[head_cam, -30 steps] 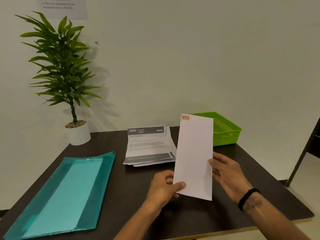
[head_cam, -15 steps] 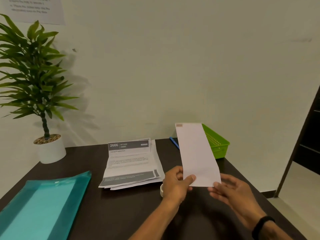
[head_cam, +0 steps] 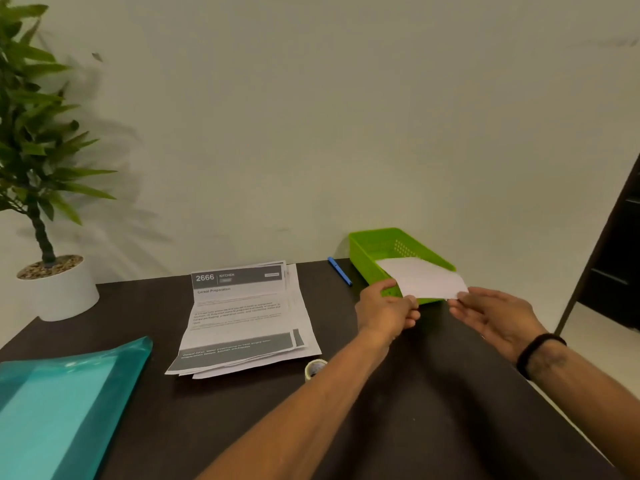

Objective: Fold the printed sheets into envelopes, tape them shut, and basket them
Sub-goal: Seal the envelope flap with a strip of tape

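Plain pale wall (head_cam: 346,116) behind a dark table (head_cam: 145,306); dark cabinet (head_cam: 620,258) at right, light floor (head_cam: 602,344)

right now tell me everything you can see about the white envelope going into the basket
The white envelope is a plain, blank, long rectangle of paper, flat and uncreased on the side that shows; no tape or print is visible here. It lies tilted, its far end inside the green basket and its near end out over the basket's front rim. The left hand pinches its near left corner, and the right hand has fingertips at its near right corner. The basket sits at the table's far right.
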Tool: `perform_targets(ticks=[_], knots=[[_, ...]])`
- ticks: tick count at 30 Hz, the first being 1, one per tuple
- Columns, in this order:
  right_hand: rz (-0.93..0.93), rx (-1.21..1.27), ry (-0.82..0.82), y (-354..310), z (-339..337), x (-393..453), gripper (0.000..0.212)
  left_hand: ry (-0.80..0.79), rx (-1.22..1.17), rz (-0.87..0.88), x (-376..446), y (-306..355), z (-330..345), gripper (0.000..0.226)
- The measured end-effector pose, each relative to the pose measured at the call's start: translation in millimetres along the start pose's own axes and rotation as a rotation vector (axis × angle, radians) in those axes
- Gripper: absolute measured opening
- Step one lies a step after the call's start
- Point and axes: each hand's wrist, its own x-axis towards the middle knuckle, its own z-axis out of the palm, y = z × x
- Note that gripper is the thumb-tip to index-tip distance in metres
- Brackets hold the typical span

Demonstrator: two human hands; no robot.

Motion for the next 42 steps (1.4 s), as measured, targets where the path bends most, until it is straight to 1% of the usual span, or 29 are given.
perform_targets(ticks=[2,5,10,14,19,23,27,32,38,40,42], knots=[[-0.038,0.001,0.010,-4,6,8,0.042,0.011,0.062,0.033,6,2,3,0.054],[-0.093,-0.034,0.044,-10,17,16,0.039,0.029,0.127,0.079,14,7,6,0.052],[-0.142,-0.107,0.162,-10,27,18,0.026,0.105,-0.024,0.007,16,7,8,0.038],[-0.184,-0.121,0.242,-4,25,9,0.022,0.128,-0.120,-0.030,11,-5,6,0.024],[-0.226,-0.055,0.253,0,19,7,0.018,0.131,-0.215,0.016,9,-10,11,0.019],[-0.253,0.017,0.221,0,21,16,0.019,0.133,-0.210,0.065,13,-7,15,0.015],[-0.266,0.032,0.193,4,26,32,0.023,0.090,-0.120,0.093,20,-7,13,0.021],[-0.268,0.017,0.234,13,31,50,0.022,0.096,-0.029,0.099,32,-7,8,0.026],[-0.252,-0.012,0.255,19,36,67,0.023,0.063,0.037,0.089,39,-3,5,0.046],[-0.243,-0.024,0.251,20,36,72,0.024,0.031,0.069,0.088,38,-2,2,0.055],[-0.230,-0.017,0.239,20,36,76,0.029,-0.009,0.097,0.095,35,-1,-3,0.062]])
